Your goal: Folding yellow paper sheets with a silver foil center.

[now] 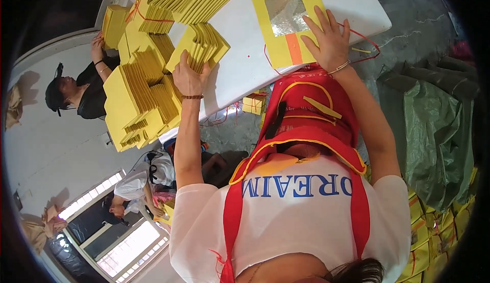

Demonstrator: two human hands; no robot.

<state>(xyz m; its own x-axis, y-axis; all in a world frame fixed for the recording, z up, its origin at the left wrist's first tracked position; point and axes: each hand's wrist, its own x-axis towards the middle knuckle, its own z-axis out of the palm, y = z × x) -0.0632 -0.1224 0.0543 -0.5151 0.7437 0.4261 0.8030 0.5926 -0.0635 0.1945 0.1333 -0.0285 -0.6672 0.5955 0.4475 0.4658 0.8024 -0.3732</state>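
Note:
My left hand grips the near end of a small stack of folded yellow paper, fingers on one side and thumb on the other. My right hand lies flat with fingers spread on the right edge of a yellow paper sheet. A silver foil square sits on that sheet, with an orange strip running below it. Red string loops out from both sides of the sheet. Part of the foil's right edge is close to my fingertips.
More folded yellow stacks pile up along the left of the white table. A red apron covers my lap. Two other people work at the left, one holding yellow paper. Green sacks stand at the right beside yellow bundles.

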